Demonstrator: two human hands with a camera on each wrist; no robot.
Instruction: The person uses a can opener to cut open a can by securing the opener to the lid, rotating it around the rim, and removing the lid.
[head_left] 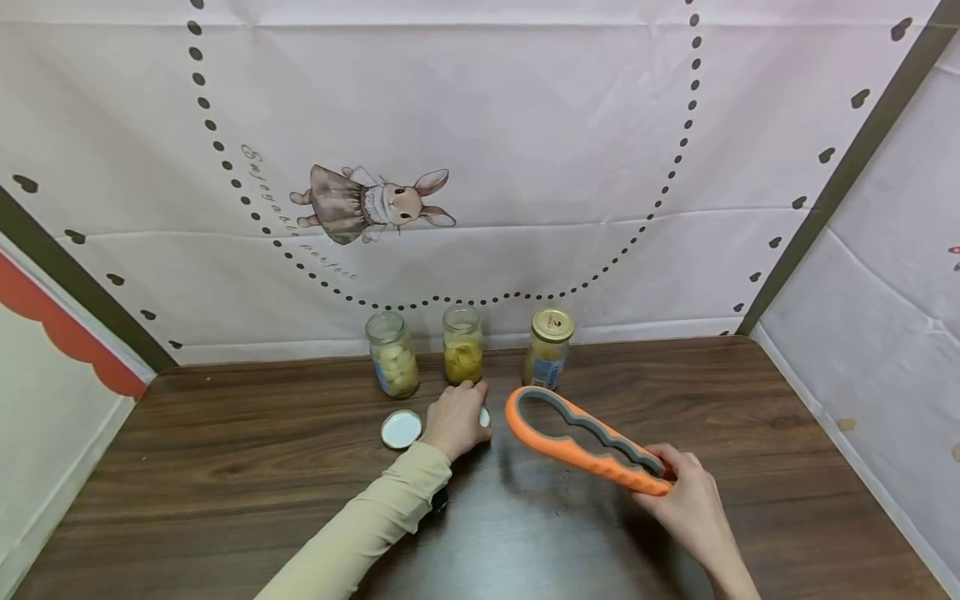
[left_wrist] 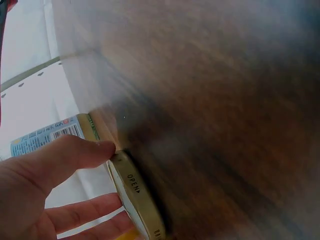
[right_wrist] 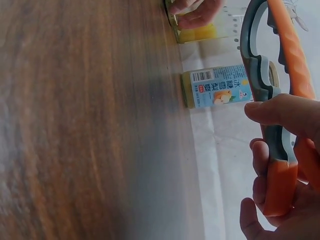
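Note:
My left hand [head_left: 459,417] pinches a gold jar lid [left_wrist: 137,195] by its rim, at the table in front of the middle jar [head_left: 462,346]. Only a sliver of that lid's white underside shows in the head view. In my right hand [head_left: 686,496] I grip one end of an orange and grey jar opener [head_left: 577,437], its looped end held above the table toward the capped jar [head_left: 550,346]. This jar has a gold lid and a blue label. The middle jar has no lid and holds yellow pieces in liquid.
Another lidless jar [head_left: 393,354] with pale contents stands at the left of the row. A loose lid [head_left: 401,428] lies white side up beside my left hand. Behind the dark wooden table [head_left: 247,467] hangs a white cloth [head_left: 525,150] printed with a rabbit.

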